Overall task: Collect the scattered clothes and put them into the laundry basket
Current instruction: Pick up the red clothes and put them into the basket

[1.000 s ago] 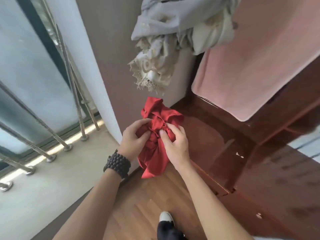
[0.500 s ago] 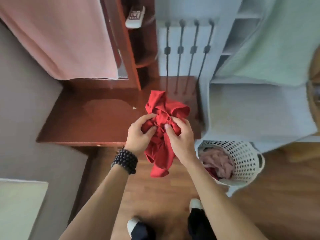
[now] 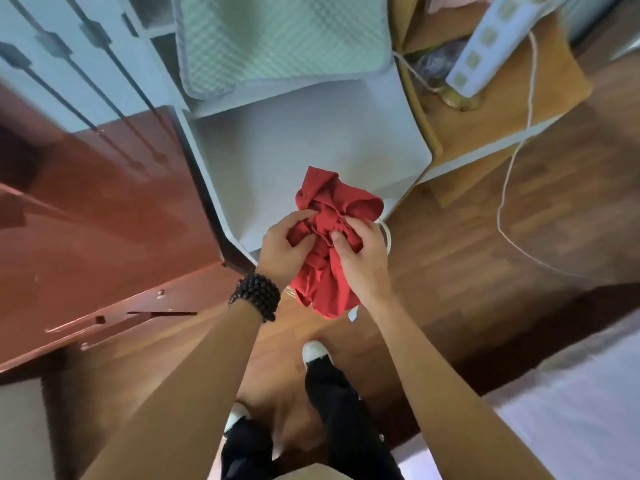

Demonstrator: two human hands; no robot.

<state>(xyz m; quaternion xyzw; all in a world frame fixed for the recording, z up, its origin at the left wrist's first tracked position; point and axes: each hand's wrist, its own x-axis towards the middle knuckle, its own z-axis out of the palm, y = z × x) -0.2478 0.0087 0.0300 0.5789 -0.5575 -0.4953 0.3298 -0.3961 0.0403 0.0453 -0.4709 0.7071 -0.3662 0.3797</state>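
Above wooden floor [image 3: 467, 254], both hands' fingers [image 3: 346, 225] clamp bunched red garment [image 3: 329, 244], long axis hanging downward.

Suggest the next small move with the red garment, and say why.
Probably lower and release it. Both the left hand and right hand bunch the red garment directly over the basket, of which only a sliver of white rim shows beneath the cloth.

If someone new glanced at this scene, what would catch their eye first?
The bunched red garment at centre frame, gripped by both the left hand and the right hand. Next, the black bead bracelet on the left wrist, and the white cord trailing across the wooden floor at right.
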